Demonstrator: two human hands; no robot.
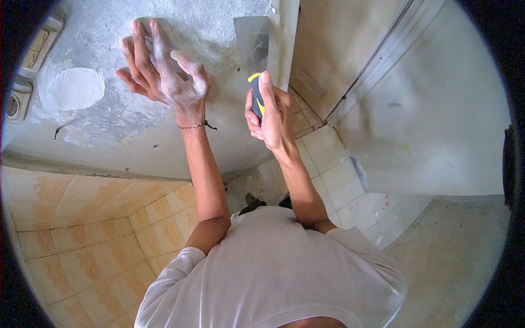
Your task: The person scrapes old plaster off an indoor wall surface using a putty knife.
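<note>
My left hand (168,74), dusted with white powder, is spread against the patchy grey-white wall (213,37) at the upper left, its fingers apart and holding nothing. To its right, my right hand (268,108) grips the black and yellow handle of a putty knife (252,45). The knife's wide metal blade points up, in front of the wall near its right edge; whether it touches the wall cannot be told. A round white patch of filler (78,89) shows on the wall left of my left hand.
Switches or sockets (35,49) sit on the wall at far left. Orange-patterned tiles (94,258) cover the surfaces at lower left. A door frame edge (289,41) stands right of the blade, and pale floor tiles (344,180) lie below. Another plain wall (430,123) rises at right.
</note>
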